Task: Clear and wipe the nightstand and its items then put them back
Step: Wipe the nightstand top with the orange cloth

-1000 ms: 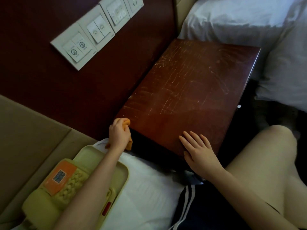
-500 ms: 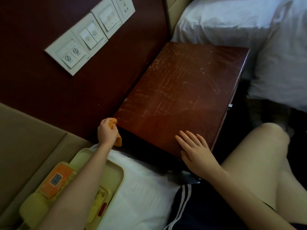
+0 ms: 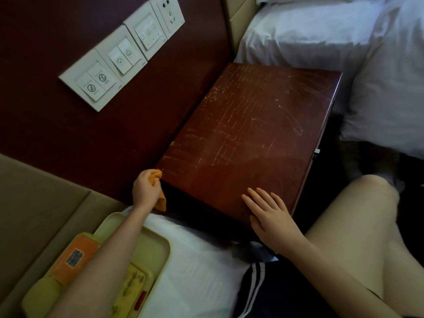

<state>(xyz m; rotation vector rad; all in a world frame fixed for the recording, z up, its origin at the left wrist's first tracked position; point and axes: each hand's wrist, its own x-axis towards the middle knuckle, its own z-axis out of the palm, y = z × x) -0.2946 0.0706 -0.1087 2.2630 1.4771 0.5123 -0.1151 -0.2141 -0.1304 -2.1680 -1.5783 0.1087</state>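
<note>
Nightstand: the dark red-brown nightstand [image 3: 252,138] stands in the middle of the scene, its far-left side against the dark red wall panel [image 3: 68,134]; pale scratches and streaks run across its glossy top.
Left hand: the left hand [image 3: 146,191] is at the near-left corner of the nightstand, close to the wall, with its fingers curled tight round the orange cloth [image 3: 162,203].
Orange cloth: it is bunched in the left hand. One end shows above the fingers right at the corner of the top, and the other end hangs down beside the nightstand's left side.
Right hand: the right hand [image 3: 270,216] lies palm down on the near edge of the top, towards the right corner, with its fingers straight, slightly spread and holding nothing.
Tray: a pale yellow tray [image 3: 160,244] sits on white bedding [image 3: 202,267] at the near left, and the left forearm passes over it.
Telephone: a yellowish telephone [image 3: 75,258] with an orange label lies in the tray, partly hidden by the forearm.
Wall: a row of white switch plates [image 3: 119,58] is mounted on the wall panel at the far left.
Right side: a white pillow [image 3: 390,88] lies just right of the nightstand.
</note>
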